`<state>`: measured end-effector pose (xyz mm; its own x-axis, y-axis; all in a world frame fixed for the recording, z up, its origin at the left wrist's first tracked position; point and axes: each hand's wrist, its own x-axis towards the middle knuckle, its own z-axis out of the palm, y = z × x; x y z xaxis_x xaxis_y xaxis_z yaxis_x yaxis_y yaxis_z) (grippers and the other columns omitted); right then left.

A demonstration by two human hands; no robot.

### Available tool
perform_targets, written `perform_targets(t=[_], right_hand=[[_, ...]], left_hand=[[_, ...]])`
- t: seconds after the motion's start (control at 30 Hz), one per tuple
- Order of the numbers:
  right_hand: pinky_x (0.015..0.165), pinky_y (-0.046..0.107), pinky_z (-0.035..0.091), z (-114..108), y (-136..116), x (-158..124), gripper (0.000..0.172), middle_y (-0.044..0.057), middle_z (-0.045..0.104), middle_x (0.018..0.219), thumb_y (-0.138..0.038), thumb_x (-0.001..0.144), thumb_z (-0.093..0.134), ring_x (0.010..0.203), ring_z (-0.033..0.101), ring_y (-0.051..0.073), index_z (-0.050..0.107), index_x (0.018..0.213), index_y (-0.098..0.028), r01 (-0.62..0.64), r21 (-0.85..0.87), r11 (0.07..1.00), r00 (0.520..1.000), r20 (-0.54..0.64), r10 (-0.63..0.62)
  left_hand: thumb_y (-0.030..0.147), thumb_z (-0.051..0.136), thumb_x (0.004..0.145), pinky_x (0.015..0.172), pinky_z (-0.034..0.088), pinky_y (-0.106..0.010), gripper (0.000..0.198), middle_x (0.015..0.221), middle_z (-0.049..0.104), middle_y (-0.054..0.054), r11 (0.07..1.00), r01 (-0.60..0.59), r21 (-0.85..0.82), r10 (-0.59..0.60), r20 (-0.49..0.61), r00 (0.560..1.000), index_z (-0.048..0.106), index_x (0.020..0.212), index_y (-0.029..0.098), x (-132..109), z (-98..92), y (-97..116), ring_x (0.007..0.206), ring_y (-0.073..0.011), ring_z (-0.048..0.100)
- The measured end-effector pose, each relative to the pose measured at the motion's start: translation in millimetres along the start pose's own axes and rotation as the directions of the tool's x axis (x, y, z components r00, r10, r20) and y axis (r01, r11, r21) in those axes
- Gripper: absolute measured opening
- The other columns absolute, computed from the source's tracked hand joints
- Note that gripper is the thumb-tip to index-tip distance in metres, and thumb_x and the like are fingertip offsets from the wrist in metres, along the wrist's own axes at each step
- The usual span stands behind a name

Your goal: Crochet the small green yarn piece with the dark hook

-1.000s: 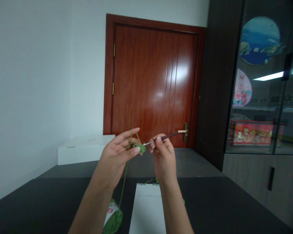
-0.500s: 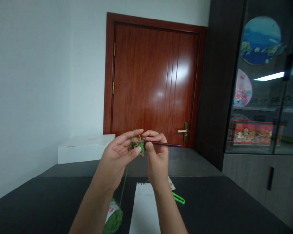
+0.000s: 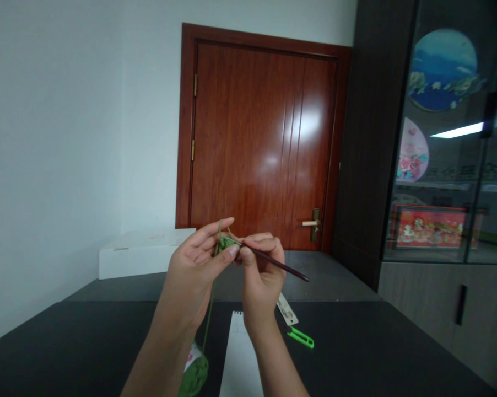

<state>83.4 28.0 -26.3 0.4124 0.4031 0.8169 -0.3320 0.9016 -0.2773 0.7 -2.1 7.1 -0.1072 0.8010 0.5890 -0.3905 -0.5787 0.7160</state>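
Observation:
My left hand [image 3: 203,253] pinches a small piece of green crochet work [image 3: 227,242] between thumb and fingers. Green yarn loops over its raised index finger and runs down to a ball of green yarn [image 3: 195,375] with a white label on the table. My right hand [image 3: 265,264] grips a dark crochet hook [image 3: 287,268], whose tip end meets the green piece. The hook slants down to the right. Fingers partly cover the stitches, so the hook's exact place among them is hidden.
A spiral notepad [image 3: 241,358] lies on the dark table [image 3: 356,347] below my hands. Right of it are a bright green-handled tool [image 3: 301,337] and a pale printed strip [image 3: 288,310]. A white box [image 3: 141,256] stands at the back left, before a wooden door [image 3: 248,138].
The crochet hook has swung from nearly level to slanting, its back end now lower. My right hand has shifted slightly left and down, uncovering more of the pale strip and the green-handled tool.

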Motion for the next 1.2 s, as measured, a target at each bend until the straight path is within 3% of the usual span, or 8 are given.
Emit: perform_targets(t=[0.4,0.63,0.8,0.93,1.2], right_hand=[[0.049,0.020,0.043,5,2,-3,0.017,-0.001,0.049,0.091,-0.026,0.088,0.068,0.059,0.048,0.007,0.053,0.085,-0.022,-0.061,0.082,0.995,0.998,-0.011,0.062],[0.044,0.017,0.035,-2,0,5,0.020,-0.003,0.048,0.085,-0.035,0.088,0.070,0.054,0.043,0.005,0.054,0.087,-0.022,-0.158,0.203,0.966,0.986,0.086,0.143],[0.038,0.016,0.027,-5,-4,9,0.025,-0.005,0.049,0.079,-0.040,0.090,0.068,0.045,0.036,0.002,0.051,0.085,-0.022,-0.227,0.237,0.945,0.968,0.161,0.192],[0.038,0.014,0.030,-6,-7,11,0.018,-0.008,0.050,0.072,-0.037,0.096,0.060,0.039,0.030,0.001,0.050,0.089,-0.024,-0.267,0.340,0.902,0.960,0.180,0.216],[0.036,0.011,0.033,-7,-16,13,0.014,-0.009,0.050,0.067,-0.029,0.098,0.057,0.038,0.035,0.001,0.052,0.087,-0.022,-0.322,0.456,0.830,0.945,0.207,0.253]], left_hand=[[0.011,0.085,0.065,0.066,0.050,-0.021,0.052,0.082,0.070,-0.002,0.998,0.032,-0.061,-0.033,-0.015,0.999,0.071,0.115,0.013,-4,5.1,3,0.072,-0.0117,0.063],[0.007,0.087,0.061,0.071,0.050,-0.021,0.064,0.087,0.071,-0.004,0.983,0.131,-0.127,-0.114,0.131,0.985,0.068,0.123,0.012,-1,-2.8,6,0.076,-0.0120,0.063],[0.008,0.084,0.068,0.069,0.049,-0.023,0.070,0.082,0.069,-0.004,0.981,0.143,-0.129,-0.109,0.238,0.965,0.061,0.134,0.014,-1,-8.0,5,0.074,-0.0128,0.062],[0.009,0.080,0.074,0.065,0.047,-0.023,0.068,0.076,0.066,-0.003,0.976,0.170,-0.139,-0.112,0.348,0.931,0.058,0.138,0.015,0,-11.3,6,0.068,-0.0125,0.059],[0.007,0.076,0.075,0.065,0.047,-0.025,0.067,0.079,0.069,-0.005,0.954,0.229,-0.191,-0.110,0.489,0.865,0.057,0.139,0.014,2,-16.5,3,0.070,-0.0151,0.062]])
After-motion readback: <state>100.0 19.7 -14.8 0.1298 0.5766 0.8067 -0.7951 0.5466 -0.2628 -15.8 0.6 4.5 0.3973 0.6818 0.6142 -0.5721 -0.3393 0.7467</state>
